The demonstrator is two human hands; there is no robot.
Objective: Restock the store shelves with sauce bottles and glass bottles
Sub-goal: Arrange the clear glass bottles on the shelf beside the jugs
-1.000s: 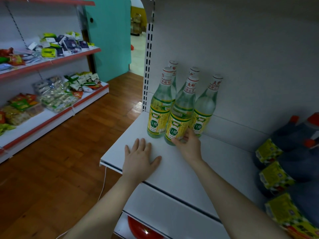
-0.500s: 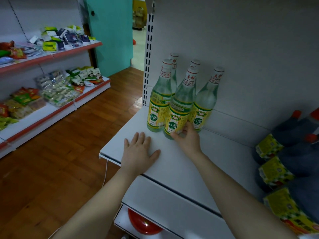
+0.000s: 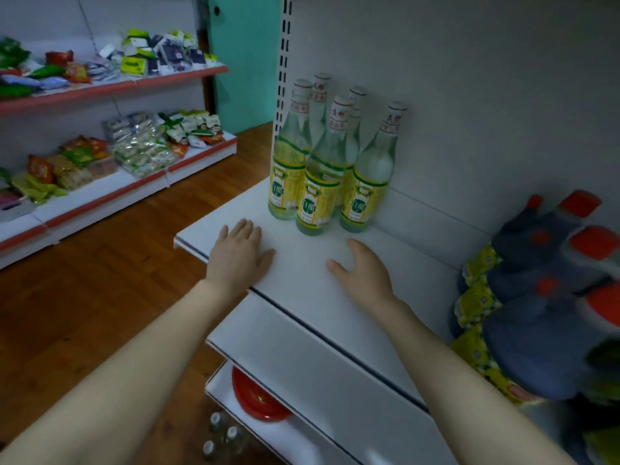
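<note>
Several clear glass bottles [image 3: 322,176] with yellow-green labels and white caps stand upright in a cluster at the back left of a white shelf [image 3: 302,283]. My left hand [image 3: 240,253] lies flat on the shelf near its left front corner, fingers apart. My right hand [image 3: 362,273] hovers open just in front of the bottles, a short way from the nearest one, holding nothing. Dark sauce bottles [image 3: 536,297] with red caps and yellow labels lie stacked at the right end of the shelf.
Three more bottle tops [image 3: 221,434] show on the wooden floor below. A red bowl [image 3: 258,397] sits on the lower shelf. Across the aisle, red-edged shelves [image 3: 110,193] hold snack packets. A teal door [image 3: 245,55] stands behind.
My right hand has let go of the front bottle and drawn back toward me. The left hand has stayed flat on the shelf. My view has tilted down a little.
</note>
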